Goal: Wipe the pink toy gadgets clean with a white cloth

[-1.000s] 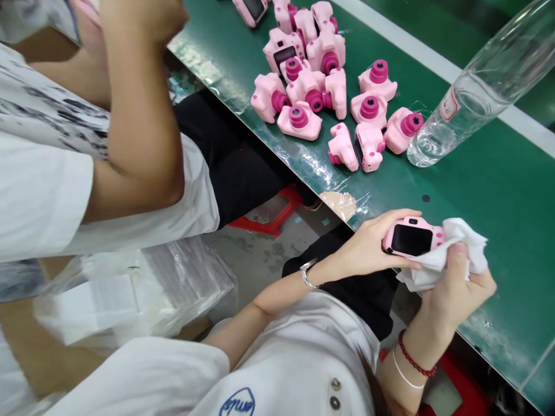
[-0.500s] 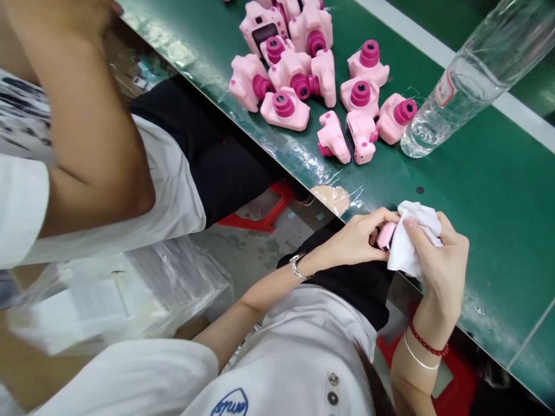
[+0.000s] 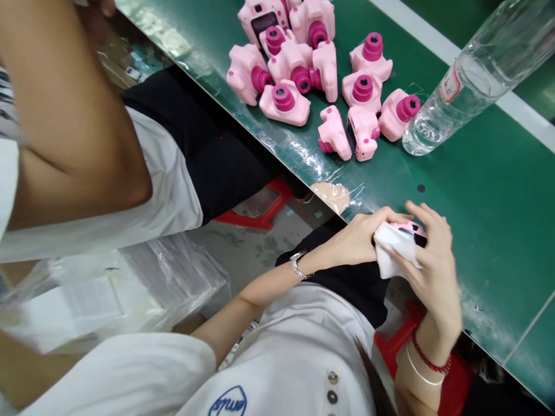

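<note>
Head view. The left hand (image 3: 362, 237) and the right hand (image 3: 437, 266) are together at the near edge of a green, smooth-surfaced table (image 3: 498, 219), both closed around one item. That item is a small pink toy camera with a dark screen area (image 3: 420, 229), mostly covered by the fingers and by a crumpled white cloth (image 3: 392, 248). The left hand grips the camera at its left end. The right hand pinches the cloth against it, thumb below and fingers curved over the far side. Exact contact of the hidden fingertips cannot be told.

The left wrist bears a silver metal-banded watch (image 3: 297, 266); the right wrist bears a red braided bracelet (image 3: 429, 355) and a thin white band (image 3: 418, 370).

On the table, well apart from the hands, is a group of pale pink toy cameras with magenta lenses (image 3: 286, 117). Several touch one another, and they face various ways. Just beside the rightmost unit stands a clear bottle, partly filled with clear liquid (image 3: 459, 92), carrying a red-and-white label. A tan patch under clear film (image 3: 332, 196) lies at the table edge.

At left, a co-worker's bare arm (image 3: 82, 133) is bent near the table. Below are a red stool (image 3: 260, 219) and a clear plastic bag of flat packs (image 3: 169, 277).
</note>
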Motion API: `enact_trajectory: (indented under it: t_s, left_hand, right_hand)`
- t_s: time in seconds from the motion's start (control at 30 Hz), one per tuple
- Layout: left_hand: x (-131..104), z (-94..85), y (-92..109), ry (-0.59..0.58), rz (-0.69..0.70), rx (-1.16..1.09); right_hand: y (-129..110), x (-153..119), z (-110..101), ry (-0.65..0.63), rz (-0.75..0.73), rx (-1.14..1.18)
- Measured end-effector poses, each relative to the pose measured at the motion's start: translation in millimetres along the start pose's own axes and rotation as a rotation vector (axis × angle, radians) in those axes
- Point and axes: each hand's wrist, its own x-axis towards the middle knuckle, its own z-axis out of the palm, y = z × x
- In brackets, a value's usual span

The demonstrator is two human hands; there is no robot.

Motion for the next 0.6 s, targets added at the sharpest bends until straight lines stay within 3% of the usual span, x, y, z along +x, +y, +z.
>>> enact_trajectory:
  t_s: [0.1,0.2,0.3,0.43,0.6]
  left_hand:
    - [1,-1.2,2,0.028,0.013,0.116]
    - [1,-4.4,1,-0.014,-0.004,0.18]
    - [1,-6.4,-3,-0.04,-0.044,0.123]
    - [-1,-4.0,-4,-0.063,-0.024,0.035]
    - [-5,-1.0,2,-0.092,0.033,-0.06]
  right_hand:
    - [-7,8,16,0.029,0.1,-0.092]
    - [-11,7,22,0.105,0.169,-0.08]
    - [-12,6,22,0.245,0.232,-0.069]
    - [-7,9,21,0.411,0.425,-0.098]
    - [2,15,16,0.579,0.576,0.214]
